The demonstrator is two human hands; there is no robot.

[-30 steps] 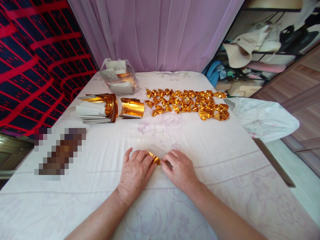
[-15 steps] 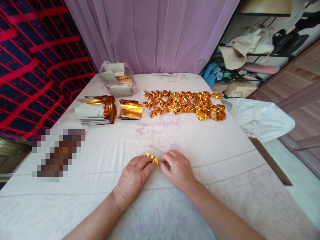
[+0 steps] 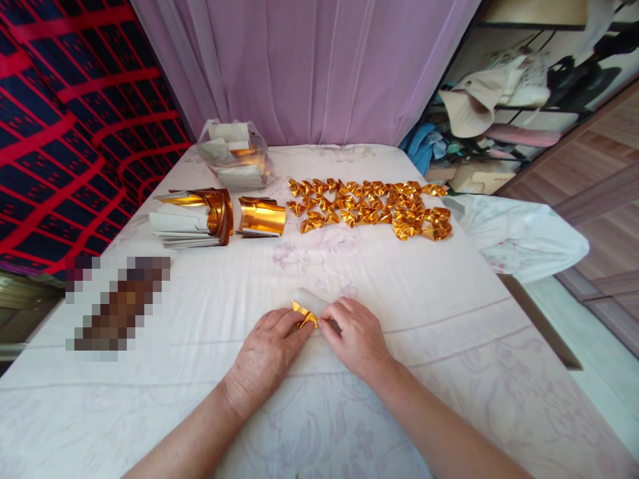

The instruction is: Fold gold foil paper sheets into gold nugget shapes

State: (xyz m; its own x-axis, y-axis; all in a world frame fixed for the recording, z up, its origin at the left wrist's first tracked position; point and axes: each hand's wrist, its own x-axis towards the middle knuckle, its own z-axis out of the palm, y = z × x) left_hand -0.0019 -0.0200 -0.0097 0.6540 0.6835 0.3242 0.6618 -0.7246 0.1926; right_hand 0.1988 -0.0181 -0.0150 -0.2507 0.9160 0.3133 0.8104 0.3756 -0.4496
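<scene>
Open bed sheet (image 3: pixel 399 286) between the hands and the far row: wide passage. Far edge blocked left to right by plastic bag (image 3: pixel 234 156), foil stacks (image 3: pixel 200 216), folded gold pieces (image 3: pixel 372 207). Blurred object (image 3: pixel 117 306) lies near-left; right side free to bed edge.

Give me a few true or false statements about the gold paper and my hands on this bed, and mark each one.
1. Both hands pinch one gold paper piece. True: the left hand and right hand meet on it.
2. The folded gold pieces lie in a heap by the left hand. False: they are spread far across the sheet, beyond the hands.
3. A clear bag sits near the curtain. True.
4. The gold sheet stacks lie right of the folded pieces. False: left.
</scene>
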